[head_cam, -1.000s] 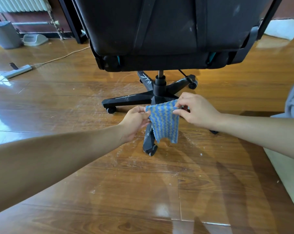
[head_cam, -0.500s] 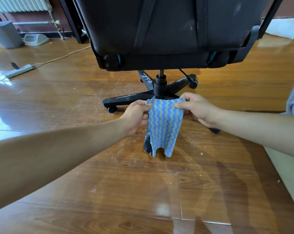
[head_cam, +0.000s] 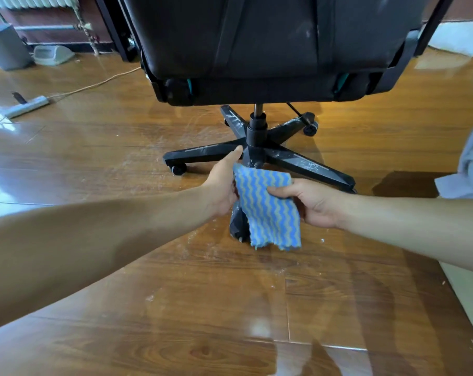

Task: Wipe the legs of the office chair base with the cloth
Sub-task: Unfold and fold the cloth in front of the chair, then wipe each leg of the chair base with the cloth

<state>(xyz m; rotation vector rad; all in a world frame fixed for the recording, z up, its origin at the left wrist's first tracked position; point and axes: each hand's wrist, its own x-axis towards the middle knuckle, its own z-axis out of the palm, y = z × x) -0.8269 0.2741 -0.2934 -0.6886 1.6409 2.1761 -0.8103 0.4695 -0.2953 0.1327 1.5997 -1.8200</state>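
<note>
Dusty wood floor (head_cam: 175, 294). Cloth (head_cam: 268, 210) in R hand (head_cam: 315, 204) grip; L hand (head_cam: 221, 183) hold unclear. Pre-wipe; next, press onto near leg (head_cam: 237, 222).

Striped cloth (head_cam: 268, 207) before near base leg (head_cam: 237, 222)

No text, label, brand or number could be read anywhere. Pale marks on the left and right legs of the chair base (head_cam: 308, 165) were too smeared and small to tell whether they were lettering.
</note>
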